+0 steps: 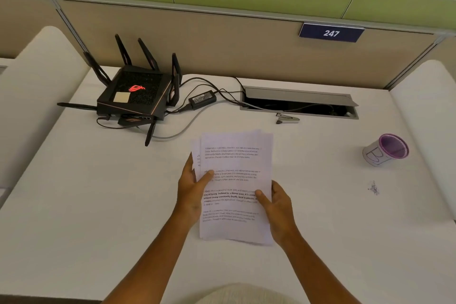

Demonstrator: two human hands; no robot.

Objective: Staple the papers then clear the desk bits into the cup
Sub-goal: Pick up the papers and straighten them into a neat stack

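While both of my hands are closing on the papers [237,180], I am holding the stack over the middle of the white desk [98,217], printed side up. My left hand [195,187] is gripping the left edge, thumb lying across the top sheet and fingers tucked underneath. My right hand [277,207] is gripping the lower right edge in the same way, thumb on the text, fingers hidden behind the sheets. The pages are not sitting square: a couple of sheets are sticking out at the left and along the far edge.

The stapler [288,119] is lying on the desk beyond the papers, slightly to the right, just in front of the open cable tray [298,102] set into the desk surface. The cup [386,149], white with a purple rim and marker lettering on its side, is standing well off to the right. Nearer to me than the cup, a small cluster of dark bits [373,187] is lying on the desk, apart from it.

At the far left, a black router [134,97] with antennas and a glowing red logo is sitting with its power brick [202,99] and cables trailing toward the tray. A blue sign reading 247 [331,33] is hanging on the partition behind.
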